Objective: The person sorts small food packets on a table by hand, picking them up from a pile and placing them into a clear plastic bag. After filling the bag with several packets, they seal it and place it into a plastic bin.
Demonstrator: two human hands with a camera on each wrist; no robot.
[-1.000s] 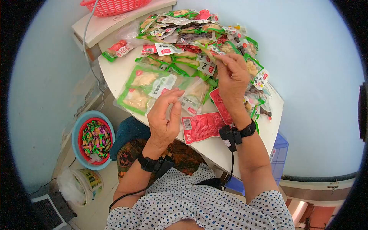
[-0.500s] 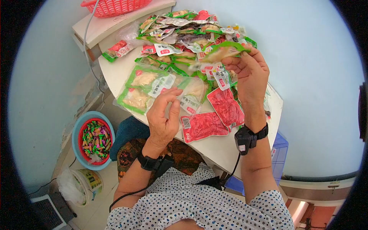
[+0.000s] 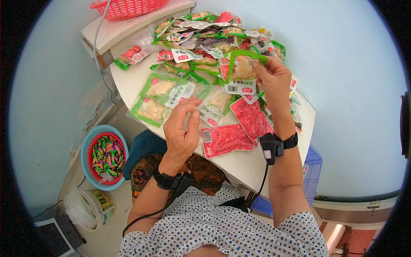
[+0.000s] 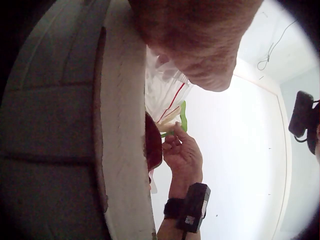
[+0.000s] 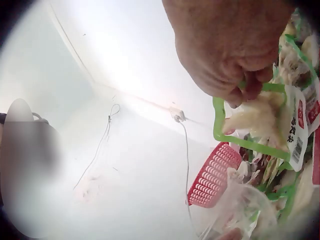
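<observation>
Near the table's front edge my left hand [image 3: 182, 130] grips the side of a clear zip bag [image 4: 162, 92], whose red seal line shows in the left wrist view. Through its plastic, green-edged food packets [image 3: 160, 89] with pale pieces are visible. My right hand [image 3: 276, 85] pinches a green-edged clear packet [image 3: 244, 68] by its upper corner, with the white label end hanging lowest. This packet [image 5: 260, 120] shows pale food inside and is held above the pile. Two red packets [image 3: 229, 139] lie on the table between my forearms.
A heap of mixed food packets [image 3: 209, 32] covers the back of the white table [image 3: 124, 81]. A red basket [image 3: 132, 8] stands on a ledge at back left. On the floor at left, a blue basin [image 3: 84, 156] holds a red bowl of small wrapped items.
My right hand has lifted a green-edged packet from the pile, moved right, and turned it from edge-on to face-on. The left hand stays almost still at the bag.
</observation>
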